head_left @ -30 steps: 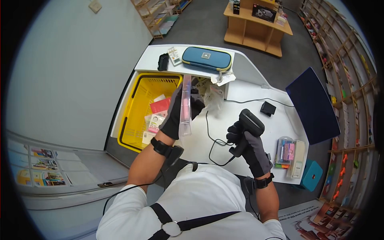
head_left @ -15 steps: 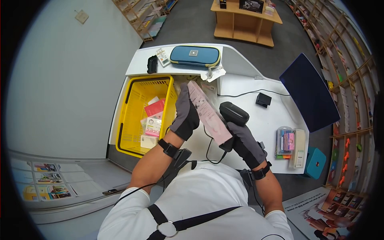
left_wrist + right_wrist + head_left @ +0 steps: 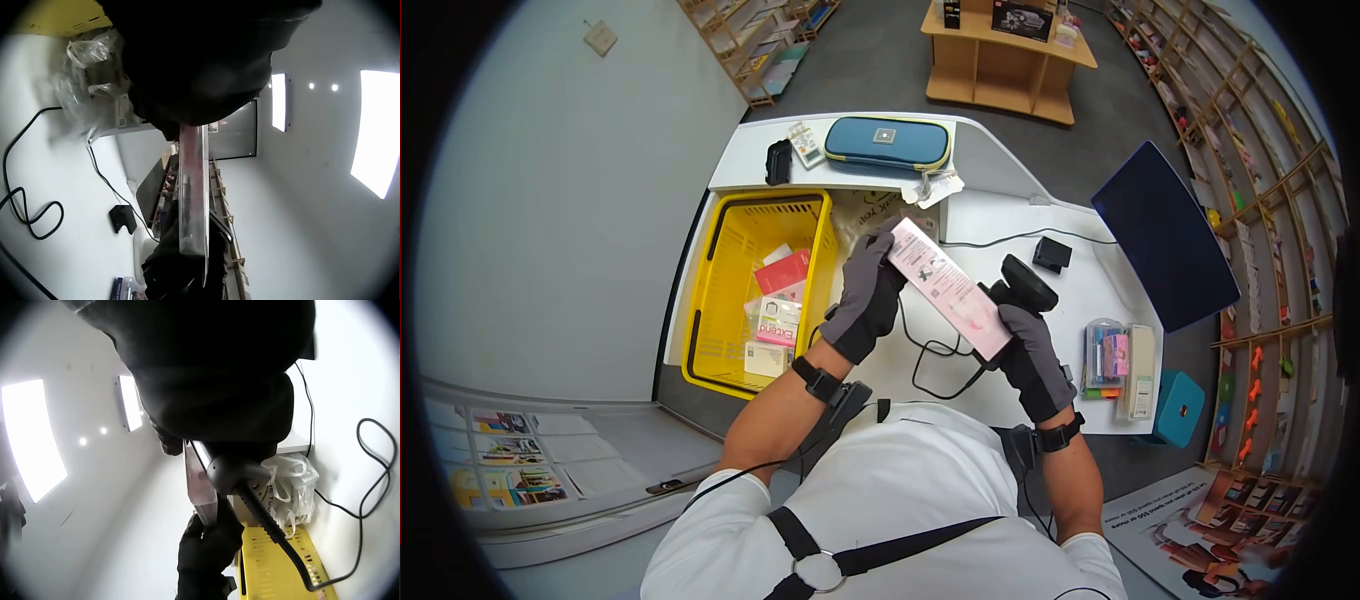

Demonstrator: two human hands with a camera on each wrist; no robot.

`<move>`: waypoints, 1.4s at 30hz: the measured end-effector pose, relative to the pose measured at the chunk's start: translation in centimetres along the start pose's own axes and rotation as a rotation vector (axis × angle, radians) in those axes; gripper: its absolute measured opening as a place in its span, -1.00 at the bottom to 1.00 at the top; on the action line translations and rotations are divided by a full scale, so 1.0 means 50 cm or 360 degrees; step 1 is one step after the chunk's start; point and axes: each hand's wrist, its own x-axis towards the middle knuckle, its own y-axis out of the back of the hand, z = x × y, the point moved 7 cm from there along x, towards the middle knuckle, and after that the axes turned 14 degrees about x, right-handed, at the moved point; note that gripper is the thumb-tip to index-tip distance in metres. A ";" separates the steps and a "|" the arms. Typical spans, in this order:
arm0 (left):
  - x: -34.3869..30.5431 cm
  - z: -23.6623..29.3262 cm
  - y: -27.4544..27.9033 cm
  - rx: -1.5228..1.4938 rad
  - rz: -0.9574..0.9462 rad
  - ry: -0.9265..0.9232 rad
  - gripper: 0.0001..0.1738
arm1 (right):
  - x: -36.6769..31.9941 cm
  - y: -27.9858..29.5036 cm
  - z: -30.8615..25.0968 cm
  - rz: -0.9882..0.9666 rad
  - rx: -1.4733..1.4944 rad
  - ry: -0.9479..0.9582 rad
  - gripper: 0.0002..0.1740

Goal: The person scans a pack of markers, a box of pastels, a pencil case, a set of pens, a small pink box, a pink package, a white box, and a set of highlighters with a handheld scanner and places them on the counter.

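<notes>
A long pink box (image 3: pixel 950 290) with printed text slants between both gloved hands in the head view. My left hand (image 3: pixel 868 295) grips its upper left end. At its lower right end is my right hand (image 3: pixel 1032 362), which holds a black handheld scanner (image 3: pixel 1028 284) with its head beside the box. The left wrist view shows the box (image 3: pixel 192 194) edge-on, its casing clear plastic, below my dark left glove (image 3: pixel 200 62). In the right wrist view the scanner's base and cable (image 3: pixel 262 515) hang under my right glove (image 3: pixel 212 381). Fingertips are partly hidden.
A yellow basket (image 3: pixel 825 290) with several boxes stands at left, plastic bags (image 3: pixel 860 215) beside it. A blue case (image 3: pixel 887 142) lies on the raised shelf. At right are a small black stand (image 3: pixel 1053 254), a monitor (image 3: pixel 1166 237) and a pencil box (image 3: pixel 1106 352). The scanner cable loops across the counter.
The pink box has come from beside the basket to between the hands, turning its printed face up. The scanner has tilted and shifted slightly; the basket's contents look the same.
</notes>
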 end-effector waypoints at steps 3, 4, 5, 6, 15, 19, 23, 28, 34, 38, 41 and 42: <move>-0.016 0.013 -0.007 0.0027 -0.0223 0.0130 -0.63 | -0.002 0.018 -0.031 0.0062 0.0012 0.0023 -0.45; -0.010 0.005 0.007 0.0114 -0.0236 0.0174 -0.62 | -0.002 0.026 -0.041 0.0073 -0.0051 0.0017 -0.43; -0.005 -0.003 0.022 0.0202 -0.0247 0.0220 -0.60 | -0.002 0.034 -0.049 0.0086 -0.0113 0.0010 -0.41; -0.008 -0.002 0.027 0.0289 -0.0258 0.0266 -0.58 | -0.005 0.031 -0.052 0.0099 -0.0176 0.0002 -0.39; -0.043 0.061 0.016 0.1231 -0.0701 0.0237 -0.22 | -0.012 -0.009 -0.072 -0.0058 -0.0526 0.0027 -0.32; -0.081 0.036 -0.001 0.1436 -0.1278 0.0499 -0.20 | -0.008 -0.011 -0.075 -0.0106 -0.0563 0.0018 -0.41; -0.086 -0.022 0.007 0.1701 -0.1448 0.0478 -0.31 | -0.004 0.010 -0.057 -0.0002 -0.0571 -0.0175 -0.47; -0.061 -0.045 0.036 0.1742 -0.1173 0.0399 -0.49 | 0.017 0.077 -0.070 0.0241 -0.0348 0.0059 -0.51; -0.048 -0.045 0.049 0.0696 -0.0550 0.0561 -0.59 | 0.014 0.055 -0.093 0.0338 -0.0116 0.0207 -0.60; -0.061 -0.063 0.024 0.0835 -0.0539 0.0441 -0.61 | -0.009 -0.022 -0.084 0.0371 -0.0221 0.0350 -0.65; -0.078 -0.115 0.001 0.1005 -0.0722 0.0486 -0.56 | 0.011 -0.028 -0.079 0.0251 -0.0405 0.0476 -0.67; -0.081 -0.130 -0.007 0.1090 -0.0807 0.0499 -0.54 | 0.017 -0.032 -0.079 0.0181 -0.0499 0.0535 -0.68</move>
